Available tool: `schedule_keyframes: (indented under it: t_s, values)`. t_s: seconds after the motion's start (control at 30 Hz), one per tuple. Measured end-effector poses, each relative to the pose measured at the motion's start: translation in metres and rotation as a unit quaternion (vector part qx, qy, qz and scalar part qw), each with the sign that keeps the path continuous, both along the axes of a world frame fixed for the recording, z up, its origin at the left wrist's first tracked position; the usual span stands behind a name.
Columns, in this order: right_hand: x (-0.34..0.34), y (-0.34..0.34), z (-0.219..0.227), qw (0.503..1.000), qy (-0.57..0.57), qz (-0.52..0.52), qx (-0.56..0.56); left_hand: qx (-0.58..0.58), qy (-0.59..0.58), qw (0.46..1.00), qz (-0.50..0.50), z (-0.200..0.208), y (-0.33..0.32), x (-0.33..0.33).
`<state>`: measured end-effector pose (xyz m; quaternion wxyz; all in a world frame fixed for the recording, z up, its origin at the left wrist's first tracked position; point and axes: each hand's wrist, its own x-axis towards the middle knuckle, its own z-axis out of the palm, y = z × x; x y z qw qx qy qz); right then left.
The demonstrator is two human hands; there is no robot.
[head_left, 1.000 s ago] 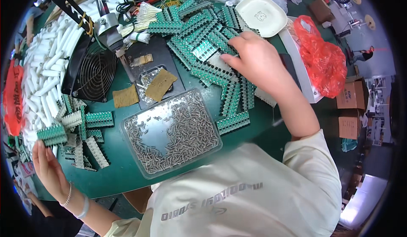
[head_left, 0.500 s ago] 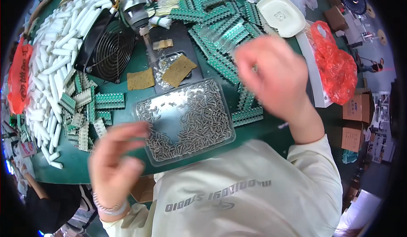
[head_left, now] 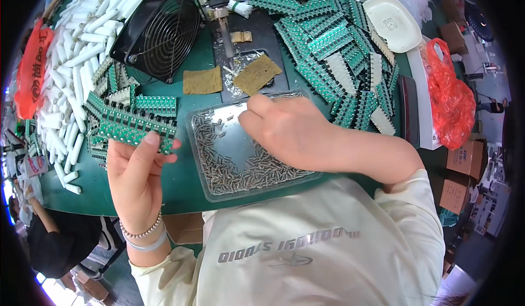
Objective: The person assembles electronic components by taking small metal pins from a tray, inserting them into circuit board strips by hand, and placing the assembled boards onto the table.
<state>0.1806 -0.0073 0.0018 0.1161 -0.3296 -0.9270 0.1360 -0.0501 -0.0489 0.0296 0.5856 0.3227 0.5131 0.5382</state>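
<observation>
Circuit board (head_left: 124, 133) in half-curled left hand (head_left: 134, 179)

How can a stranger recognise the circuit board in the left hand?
On the green table, look left of the clear tray of metal pieces. There the left hand holds the green circuit board. Only it is held; neighbouring boards lie piled beyond.

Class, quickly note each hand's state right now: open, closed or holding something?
Left hand: closed, holding a green circuit-board strip.
Right hand: bent over the clear tray; fingertips hidden, so its grip cannot be told.
</observation>
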Motion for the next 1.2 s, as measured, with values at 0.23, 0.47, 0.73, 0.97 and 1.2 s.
schedule_keyframes:
  t_s: [0.23, 0.47, 0.73, 0.97, 1.2]
  values:
    - [-0.017, 0.003, -0.002, 1.0, -0.001, 0.014, 0.017, 0.138, 0.259, 0.956, -0.001, -0.001, 0.006, -0.02]
    - [-0.024, 0.002, -0.002, 0.997, 0.042, 0.071, -0.011, 0.144, 0.168, 0.947, -0.235, 0.024, -0.004, -0.024]
    - [-0.019, -0.006, -0.002, 0.988, -0.048, 0.134, -0.063, 0.134, -0.021, 0.98, -0.146, 0.014, 0.0, -0.03]
    - [0.014, 0.012, 0.005, 1.0, -0.013, -0.014, 0.024, -0.045, -0.191, 0.98, -0.024, 0.008, 0.013, -0.028]
    - [-0.007, -0.003, 0.005, 0.998, -0.006, 0.053, -0.032, 0.009, -0.176, 0.978, -0.109, -0.014, 0.021, -0.022]
